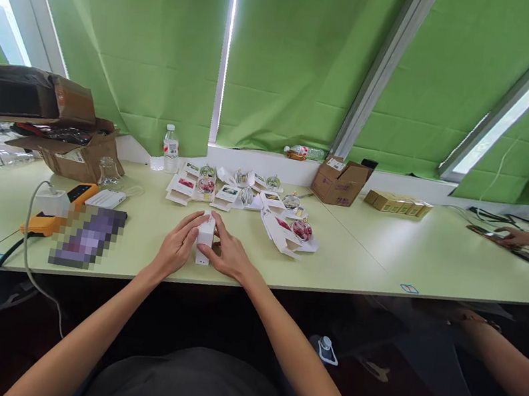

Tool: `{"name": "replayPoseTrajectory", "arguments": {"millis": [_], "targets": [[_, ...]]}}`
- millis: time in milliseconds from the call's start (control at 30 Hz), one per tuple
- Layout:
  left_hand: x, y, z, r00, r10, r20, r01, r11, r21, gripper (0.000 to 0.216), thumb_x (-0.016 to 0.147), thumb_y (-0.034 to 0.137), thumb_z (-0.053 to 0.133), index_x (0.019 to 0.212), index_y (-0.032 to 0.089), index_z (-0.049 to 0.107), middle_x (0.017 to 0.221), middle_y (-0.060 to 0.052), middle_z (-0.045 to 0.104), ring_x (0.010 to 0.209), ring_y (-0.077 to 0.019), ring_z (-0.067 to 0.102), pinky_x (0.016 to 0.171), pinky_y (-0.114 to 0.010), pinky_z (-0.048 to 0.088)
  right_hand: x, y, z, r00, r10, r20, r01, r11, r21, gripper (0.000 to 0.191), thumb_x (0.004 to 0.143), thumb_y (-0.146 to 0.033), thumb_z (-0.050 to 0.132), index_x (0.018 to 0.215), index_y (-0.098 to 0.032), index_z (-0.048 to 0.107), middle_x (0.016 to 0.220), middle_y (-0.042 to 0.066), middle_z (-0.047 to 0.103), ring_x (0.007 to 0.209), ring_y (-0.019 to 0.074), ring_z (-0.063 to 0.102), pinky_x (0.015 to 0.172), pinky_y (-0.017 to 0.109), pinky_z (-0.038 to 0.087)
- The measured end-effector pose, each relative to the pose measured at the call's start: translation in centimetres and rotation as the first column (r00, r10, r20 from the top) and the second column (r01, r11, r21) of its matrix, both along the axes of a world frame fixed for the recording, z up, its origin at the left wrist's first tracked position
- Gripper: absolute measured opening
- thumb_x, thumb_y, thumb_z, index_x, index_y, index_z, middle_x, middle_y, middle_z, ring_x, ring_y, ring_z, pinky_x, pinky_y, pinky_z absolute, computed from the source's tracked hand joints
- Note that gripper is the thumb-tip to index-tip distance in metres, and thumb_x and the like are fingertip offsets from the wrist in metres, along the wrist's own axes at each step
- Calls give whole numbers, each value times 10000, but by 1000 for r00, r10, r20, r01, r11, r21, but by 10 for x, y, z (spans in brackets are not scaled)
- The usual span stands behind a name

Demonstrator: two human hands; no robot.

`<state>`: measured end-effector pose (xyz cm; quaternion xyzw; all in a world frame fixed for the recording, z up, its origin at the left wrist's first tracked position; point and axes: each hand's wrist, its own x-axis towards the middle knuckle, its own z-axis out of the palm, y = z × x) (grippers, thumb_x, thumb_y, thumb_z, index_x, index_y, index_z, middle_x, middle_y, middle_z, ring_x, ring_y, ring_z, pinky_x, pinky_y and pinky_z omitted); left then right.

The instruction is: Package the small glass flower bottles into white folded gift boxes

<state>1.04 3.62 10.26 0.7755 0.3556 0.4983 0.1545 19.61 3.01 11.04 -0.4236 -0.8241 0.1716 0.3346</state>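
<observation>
A small white box (206, 237) stands upright on the pale green table (366, 255) in front of me. My left hand (177, 246) is wrapped against its left side and my right hand (229, 253) presses its right side, fingers curled round it. Behind it lie several open white boxes (224, 197) and small round glass ornaments (302, 229) with red and clear contents.
Open cardboard boxes sit at the left (80, 153) and back centre (339, 182). A water bottle (170, 148), an orange device (55, 217) with a cable, and yellow packs (397, 203) lie around. Another person's hand (516, 238) and arm (513, 375) are at the right.
</observation>
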Motion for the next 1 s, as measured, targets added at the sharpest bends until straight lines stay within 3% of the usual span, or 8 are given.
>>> {"name": "replayPoseTrajectory", "arguments": {"millis": [133, 233, 333, 567, 800, 1000], "targets": [[-1, 2, -2, 998, -50, 35, 55, 987, -150, 524, 990, 414, 353, 1490, 273, 284, 1504, -76, 393, 1286, -242, 485, 1015, -400, 448, -2, -1, 3, 1000, -6, 28, 5, 1000, 5, 917, 840, -518, 607, 1527, -287, 46, 1167, 76, 654, 935, 253, 666, 798, 344, 464], [-2, 3, -4, 993, -100, 59, 111, 968, -227, 605, 978, 446, 373, 1520, 256, 183, 1456, -112, 454, 1272, -250, 502, 1030, -419, 422, -5, -2, 3, 999, -7, 36, 7, 1000, 9, 1042, 760, -557, 682, 1526, -289, 29, 1151, 72, 668, 947, 271, 667, 775, 337, 464], [-1, 5, -6, 994, -90, 58, 101, 964, -244, 617, 964, 471, 394, 1509, 240, 221, 1354, -136, 550, 1225, -265, 543, 1026, -449, 410, -8, -2, 1, 999, -24, 26, 24, 1000, 20, 1052, 754, -551, 689, 1526, -290, 23, 1123, 64, 682, 925, 274, 677, 751, 328, 467], [-1, 6, -5, 997, -19, 70, 33, 978, -206, 600, 945, 463, 439, 1472, 221, 287, 1227, -127, 621, 1093, -254, 622, 919, -423, 486, -8, -3, -1, 994, -57, 89, 56, 998, 21, 976, 816, -535, 631, 1531, -246, 35, 1004, 58, 715, 847, 272, 686, 713, 313, 449], [-1, 10, -6, 990, 70, 118, -50, 985, -168, 469, 896, 448, 540, 1285, 197, 462, 1147, -97, 639, 1037, -219, 629, 895, -395, 519, -8, 0, -6, 983, -101, 153, 89, 993, 81, 609, 890, -547, 520, 1346, -158, 416, 879, 73, 709, 752, 249, 665, 640, 290, 401], [2, 10, -6, 980, 97, 174, -64, 980, -189, 414, 894, 424, 557, 1225, 199, 448, 1106, -85, 662, 1008, -205, 647, 902, -405, 522, -8, 1, -7, 981, -131, 141, 121, 990, 78, 493, 900, -548, 509, 1186, -147, 501, 824, 72, 694, 720, 231, 654, 619, 282, 396]]}}
